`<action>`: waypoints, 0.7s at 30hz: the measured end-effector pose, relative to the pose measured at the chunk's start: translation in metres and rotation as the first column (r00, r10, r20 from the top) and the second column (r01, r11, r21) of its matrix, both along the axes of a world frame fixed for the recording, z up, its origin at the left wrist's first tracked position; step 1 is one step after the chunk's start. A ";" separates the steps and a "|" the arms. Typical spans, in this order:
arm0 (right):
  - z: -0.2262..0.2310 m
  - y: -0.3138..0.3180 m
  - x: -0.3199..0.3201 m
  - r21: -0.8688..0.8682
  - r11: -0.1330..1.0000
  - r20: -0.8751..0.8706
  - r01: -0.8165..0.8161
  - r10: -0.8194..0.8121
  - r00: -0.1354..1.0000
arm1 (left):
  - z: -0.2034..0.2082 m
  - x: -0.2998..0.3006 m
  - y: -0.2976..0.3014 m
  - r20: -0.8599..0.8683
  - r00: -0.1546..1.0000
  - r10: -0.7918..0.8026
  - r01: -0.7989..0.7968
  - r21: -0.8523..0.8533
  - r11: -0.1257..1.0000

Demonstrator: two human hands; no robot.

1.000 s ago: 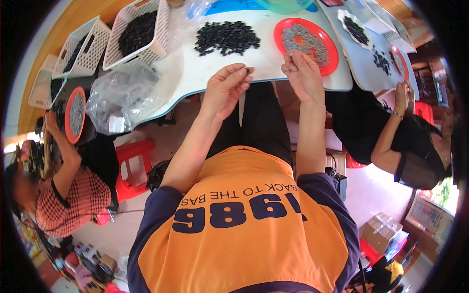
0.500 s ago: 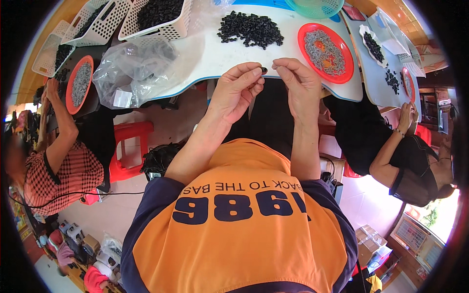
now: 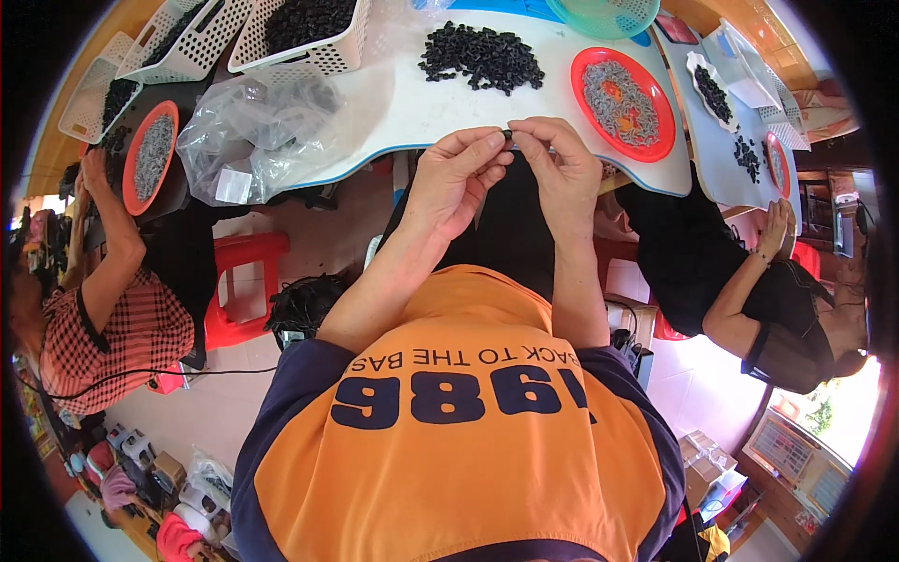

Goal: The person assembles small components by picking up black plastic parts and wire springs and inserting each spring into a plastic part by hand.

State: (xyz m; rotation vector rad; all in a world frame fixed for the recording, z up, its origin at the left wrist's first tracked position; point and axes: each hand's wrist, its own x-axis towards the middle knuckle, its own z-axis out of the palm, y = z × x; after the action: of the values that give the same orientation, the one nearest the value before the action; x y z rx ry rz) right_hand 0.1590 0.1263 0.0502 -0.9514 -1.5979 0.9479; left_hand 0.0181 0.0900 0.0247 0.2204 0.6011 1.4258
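While both hands meet at the table's near edge, left hand (image 3: pixel 459 183) and right hand (image 3: pixel 560 169) pinch one small black part (image 3: pixel 508 135) between fingertips. Beyond, black parts pile (image 3: pixel 482 58) looks largely unworked; red plate (image 3: pixel 623 91) holds grey pieces. The part's shape is too small to tell.

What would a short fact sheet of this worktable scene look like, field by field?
Left hand: left hand pinches a small black part at its fingertips
Right hand: right hand meets it on the same part
Surface: white table
Ahead of hands: heap of black parts
To the right: red plate of grey pieces
To the left: clear plastic bag, white baskets
Others: a seated person on each side
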 end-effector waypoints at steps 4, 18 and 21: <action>-0.002 -0.006 -0.004 0.128 0.991 0.135 0.045 -0.062 0.989 | -0.007 0.002 -0.002 -0.020 0.999 0.041 -0.040 0.031 0.999; -0.079 0.092 -0.011 0.083 0.974 0.464 0.211 -0.225 0.857 | -0.046 -0.023 0.015 0.213 0.973 0.089 -0.066 -0.115 0.991; -0.102 0.116 -0.014 0.197 0.964 0.490 0.180 -0.256 0.833 | -0.046 -0.026 0.015 0.211 0.973 0.090 -0.065 -0.122 0.990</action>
State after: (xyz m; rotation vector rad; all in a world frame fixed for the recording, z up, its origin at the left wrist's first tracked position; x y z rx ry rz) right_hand 0.1452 0.2426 -0.0520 -1.3286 -1.9125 0.4231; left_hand -0.0075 0.1048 -0.0218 -0.0500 0.5144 1.4631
